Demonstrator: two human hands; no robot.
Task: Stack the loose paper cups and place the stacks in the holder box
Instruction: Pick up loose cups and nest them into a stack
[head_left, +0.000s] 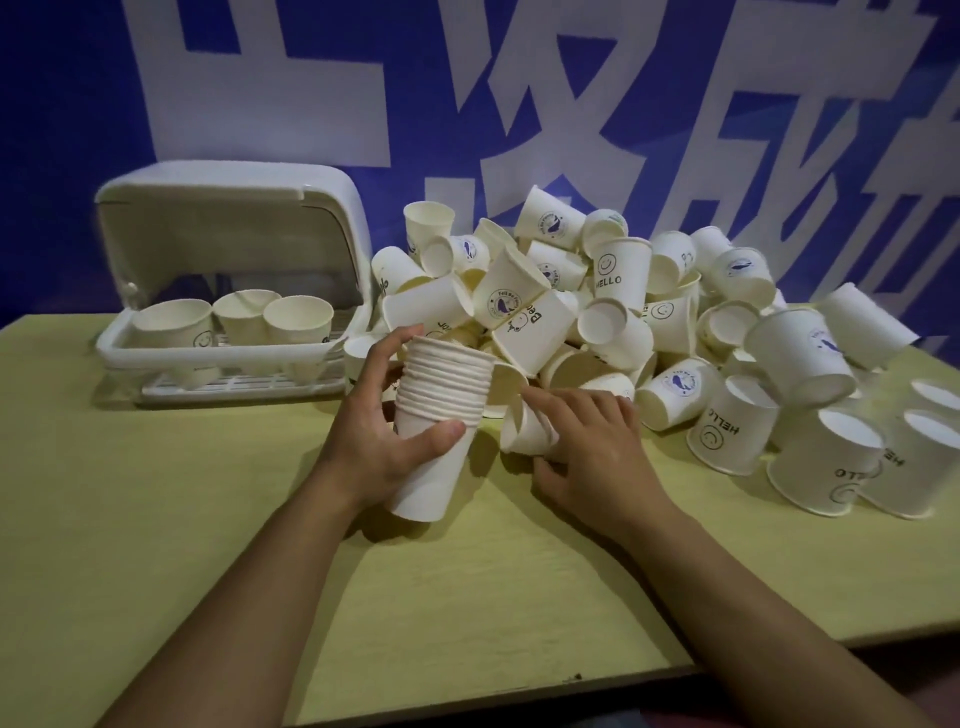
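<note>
Matt paper cups (618, 270); glossy plastic holder box (234, 208).

One view only — a wide-angle camera worn on the person's head, looking forward and down across the table (156, 519). It sits close: both forearms enter from the near edge and reach toward the middle, the left hand (384, 441) and right hand (597, 452) filling the centre. The far edge of the table and the blue banner (78, 130) behind it close off the top. Straight lines bow toward the frame's edges — the holder box (234, 260) at far left, the pile of cups (623, 312) at far right.
</note>
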